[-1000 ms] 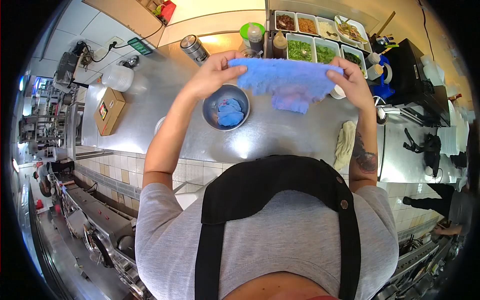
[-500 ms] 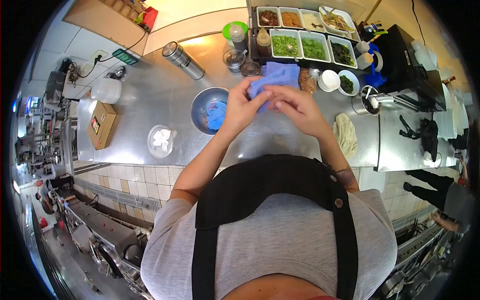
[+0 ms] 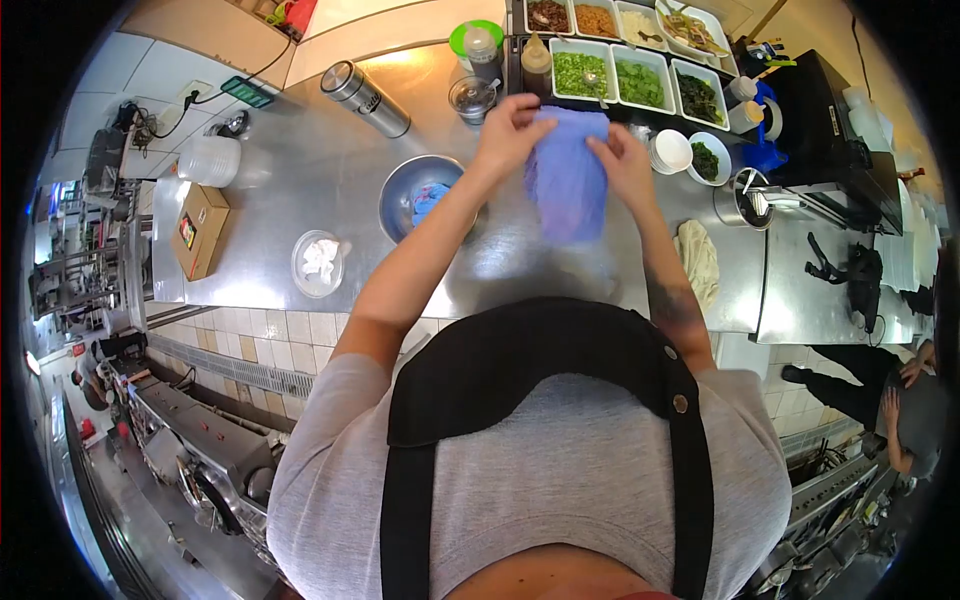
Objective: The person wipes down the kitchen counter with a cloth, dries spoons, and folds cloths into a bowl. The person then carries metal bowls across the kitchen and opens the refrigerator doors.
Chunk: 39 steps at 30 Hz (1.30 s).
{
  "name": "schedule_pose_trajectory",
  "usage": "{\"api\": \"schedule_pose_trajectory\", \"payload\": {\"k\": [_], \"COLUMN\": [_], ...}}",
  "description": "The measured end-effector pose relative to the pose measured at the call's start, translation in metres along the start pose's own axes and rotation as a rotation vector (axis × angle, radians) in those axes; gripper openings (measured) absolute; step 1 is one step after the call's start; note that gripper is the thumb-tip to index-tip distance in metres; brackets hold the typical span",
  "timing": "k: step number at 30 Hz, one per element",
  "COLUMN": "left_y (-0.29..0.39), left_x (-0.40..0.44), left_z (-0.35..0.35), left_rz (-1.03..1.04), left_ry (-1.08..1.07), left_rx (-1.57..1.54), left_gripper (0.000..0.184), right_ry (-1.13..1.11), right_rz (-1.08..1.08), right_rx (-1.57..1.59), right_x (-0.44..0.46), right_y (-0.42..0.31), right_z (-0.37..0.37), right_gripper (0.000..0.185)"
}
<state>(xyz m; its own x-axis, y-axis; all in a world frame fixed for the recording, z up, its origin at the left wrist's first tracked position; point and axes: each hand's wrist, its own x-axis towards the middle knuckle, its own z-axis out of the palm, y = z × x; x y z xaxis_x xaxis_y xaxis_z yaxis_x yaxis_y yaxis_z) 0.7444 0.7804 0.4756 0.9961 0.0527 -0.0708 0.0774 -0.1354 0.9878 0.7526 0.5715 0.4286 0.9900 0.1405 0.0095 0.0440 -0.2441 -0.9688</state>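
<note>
A blue cloth (image 3: 570,180) hangs spread between my two hands above the steel counter, its lower end blurred by motion. My left hand (image 3: 512,138) pinches the upper left corner. At the upper right edge, my right hand (image 3: 622,160) grips the cloth between thumb and fingers. Left of the cloth stands a metal bowl (image 3: 392,200) with a crumpled blue cloth (image 3: 428,203) inside, partly hidden by my left forearm. Just beyond my hands are a sauce bottle (image 3: 536,68) and a tray of chopped greens (image 3: 580,75).
A steel thermos (image 3: 365,100), a cardboard box (image 3: 203,232) and a clear dish (image 3: 319,264) with white tissue stand on the left of the counter (image 3: 280,170). To the right are white bowls (image 3: 671,152), a metal pot (image 3: 742,200) and a beige cloth (image 3: 697,262). Another person (image 3: 910,400) stands far right.
The blue cloth, bunched between my hands before, now hangs unfolded. My hands have moved apart and slightly forward, away from my body.
</note>
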Motion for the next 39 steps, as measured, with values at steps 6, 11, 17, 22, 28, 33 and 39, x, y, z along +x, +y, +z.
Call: {"api": "schedule_pose_trajectory", "payload": {"k": [6, 11, 17, 22, 28, 33, 39], "left_y": [-0.02, -0.037, -0.095, -0.101, -0.066, -0.051, 0.047], "left_x": [-0.007, -0.066, -0.097, -0.09, -0.121, -0.111, -0.113], "left_z": [-0.025, -0.096, -0.15, -0.146, -0.135, -0.154, -0.15], "left_rz": [0.141, -0.11, 0.008, 0.024, 0.292, 0.077, 0.092], "left_ry": [0.354, 0.255, -0.113, -0.173, -0.145, -0.072, -0.116], "left_rx": [0.004, 0.56, 0.839, 0.946, 1.204, 0.533, -0.313], "left_gripper": [0.026, 0.024, 0.02, 0.022, 0.024, 0.013, 0.025], "right_ry": [0.153, -0.187, -0.112, -0.198, -0.143, -0.37, -0.647], "right_rz": [-0.278, -0.518, -0.383, -0.305, -0.341, -0.437, -0.177], "right_rx": [-0.844, -0.982, -1.068, -1.132, -0.765, -0.366, 0.295], "right_x": [-0.002, 0.006, 0.015, 0.012, -0.022, -0.035, -0.039], "right_y": [0.0, 0.005, 0.041, 0.025, -0.008, -0.048, -0.116], "right_z": [0.013, 0.034, 0.057, 0.051, 0.075, 0.101, 0.123], "right_gripper": [0.058, 0.062, 0.068, 0.066, 0.055, 0.051, 0.045]}}
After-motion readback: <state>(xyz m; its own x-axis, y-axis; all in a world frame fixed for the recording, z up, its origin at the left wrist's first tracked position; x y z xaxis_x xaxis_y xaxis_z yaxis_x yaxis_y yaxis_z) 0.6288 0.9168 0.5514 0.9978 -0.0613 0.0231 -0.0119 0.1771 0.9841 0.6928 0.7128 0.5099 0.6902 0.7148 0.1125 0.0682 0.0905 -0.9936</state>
